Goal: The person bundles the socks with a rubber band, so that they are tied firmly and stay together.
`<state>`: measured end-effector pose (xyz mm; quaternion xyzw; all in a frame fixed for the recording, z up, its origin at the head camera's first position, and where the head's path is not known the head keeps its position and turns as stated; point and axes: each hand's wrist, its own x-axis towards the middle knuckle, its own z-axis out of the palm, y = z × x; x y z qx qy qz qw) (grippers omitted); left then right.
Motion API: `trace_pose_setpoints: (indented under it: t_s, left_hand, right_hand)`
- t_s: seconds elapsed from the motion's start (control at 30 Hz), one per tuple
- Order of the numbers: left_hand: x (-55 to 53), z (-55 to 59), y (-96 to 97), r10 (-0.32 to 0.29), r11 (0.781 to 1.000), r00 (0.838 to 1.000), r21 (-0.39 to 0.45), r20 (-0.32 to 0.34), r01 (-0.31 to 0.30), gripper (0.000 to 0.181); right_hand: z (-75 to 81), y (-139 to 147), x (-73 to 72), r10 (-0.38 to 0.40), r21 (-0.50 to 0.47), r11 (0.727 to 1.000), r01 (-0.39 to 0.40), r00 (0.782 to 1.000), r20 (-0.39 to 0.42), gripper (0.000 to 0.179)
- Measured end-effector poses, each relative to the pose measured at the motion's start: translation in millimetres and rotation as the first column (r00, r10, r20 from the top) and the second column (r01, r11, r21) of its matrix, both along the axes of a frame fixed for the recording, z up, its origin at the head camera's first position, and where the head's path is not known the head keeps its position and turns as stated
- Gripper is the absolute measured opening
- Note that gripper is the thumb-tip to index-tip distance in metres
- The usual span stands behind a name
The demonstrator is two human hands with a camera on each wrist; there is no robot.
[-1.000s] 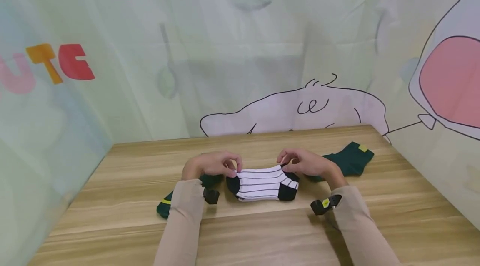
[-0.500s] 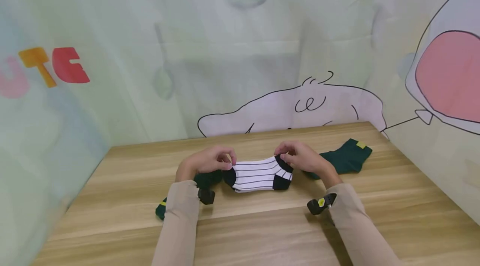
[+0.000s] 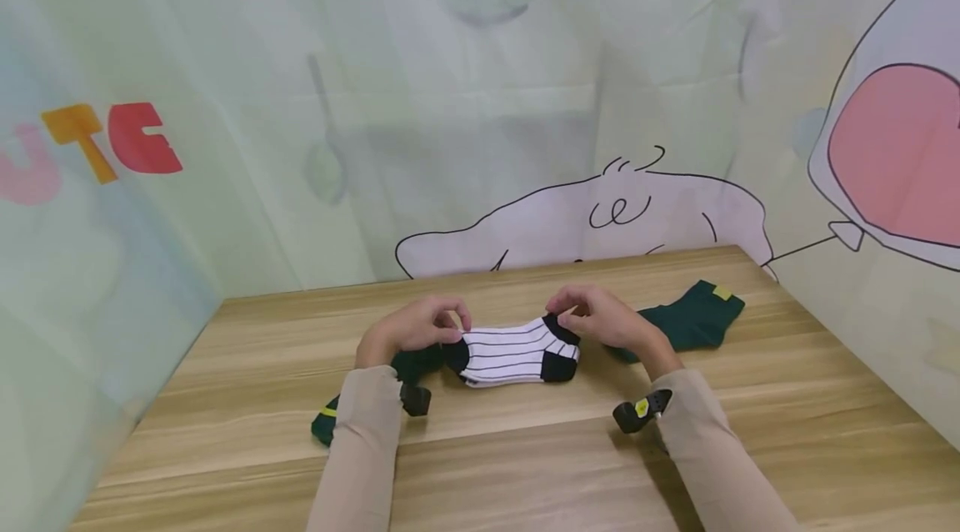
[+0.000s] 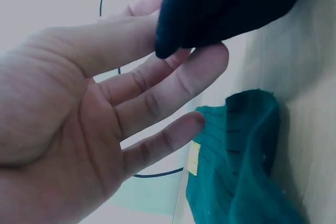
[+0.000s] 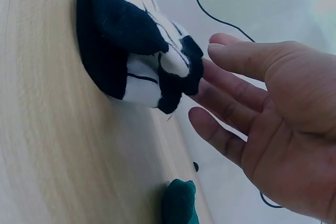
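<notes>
A pair of white ankle socks [image 3: 502,357] with thin black stripes lies stacked across the middle of the table in the head view. Its black toes point left, its black heels and cuffs right. My left hand [image 3: 412,327] pinches the toe end; in the left wrist view the black toe [image 4: 210,14] sits between thumb and fingers. My right hand [image 3: 603,322] is at the cuff end. In the right wrist view the black cuff [image 5: 194,72] stands slightly agape, fingertips right behind it and the thumb just off its edge.
A dark green sock [image 3: 693,317] with a yellow patch lies at the right rear. Another dark green sock [image 3: 324,424] lies at the left, partly hidden by the left forearm. A printed curtain [image 3: 465,123] borders the wooden table [image 3: 510,465].
Both hands and the striped socks have shifted a little toward the back of the table over the last second. The green socks stay in place.
</notes>
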<state>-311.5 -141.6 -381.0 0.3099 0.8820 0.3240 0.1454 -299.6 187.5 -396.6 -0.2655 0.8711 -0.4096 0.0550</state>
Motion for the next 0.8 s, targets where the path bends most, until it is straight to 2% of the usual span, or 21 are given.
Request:
trace_pose_setpoints:
  t_s: [0.3, 0.47, 0.63, 0.8]
  left_hand:
    - [-0.9, -2.6, 4.8, 0.059, 0.997, 0.998, -0.046, -0.026, -0.060, 0.012]
    - [-1.6, -3.6, 4.9, 0.066, 0.996, 0.997, -0.055, -0.045, -0.068, 0.012]
    - [-1.4, -4.4, 5.1, 0.100, 0.993, 0.994, -0.061, -0.038, -0.102, 0.012]
    - [-1.9, -6.5, 5.7, 0.160, 0.985, 0.987, -0.065, -0.014, -0.160, 0.011]
  right_hand:
    - [-0.7, -0.8, -0.5, 0.028, -0.008, 1.000, -0.028, 1.000, 0.013, 0.021]
    - [-0.4, -1.0, -0.1, 0.023, 0.004, 1.000, -0.023, 1.000, 0.016, 0.022]
    - [-0.3, -2.2, 0.2, 0.014, 0.005, 1.000, -0.014, 0.999, 0.030, 0.023]
    - [-0.3, -3.0, 0.8, 0.014, 0.009, 1.000, -0.014, 1.000, 0.023, 0.023]
